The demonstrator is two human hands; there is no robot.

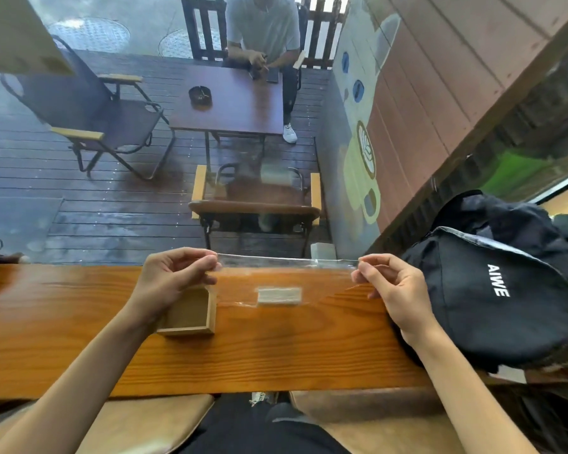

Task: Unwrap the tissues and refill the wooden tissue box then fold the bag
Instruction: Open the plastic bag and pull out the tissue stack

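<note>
In the head view, both hands are raised over the far edge of a wooden counter (276, 355), each pinching an upper corner of a clear plastic bag (286, 283) so that it is stretched flat between them. The left hand (174, 276) sits at about 10 o'clock from the frame centre's lower half, thumb and forefinger closed tight on the bag's left corner, other fingers curled in. The right hand (394, 290), at about 2 o'clock from the counter's middle, grips the right corner the same way, fingers narrow and closed on the film. The bag hangs down toward the counter; a pale rectangular label (279, 295) shows on it near its lower edge. Whether the bottom edge touches the wood cannot be told.

The wooden tissue box (191, 314) rests on the counter just below the left hand, at 8 o'clock from the bag, partly hidden by the wrist. Its contents cannot be made out.

A black bag (492, 299) printed with white letters lies at the counter's right end, at 3 o'clock from the right hand and just beside it.
</note>
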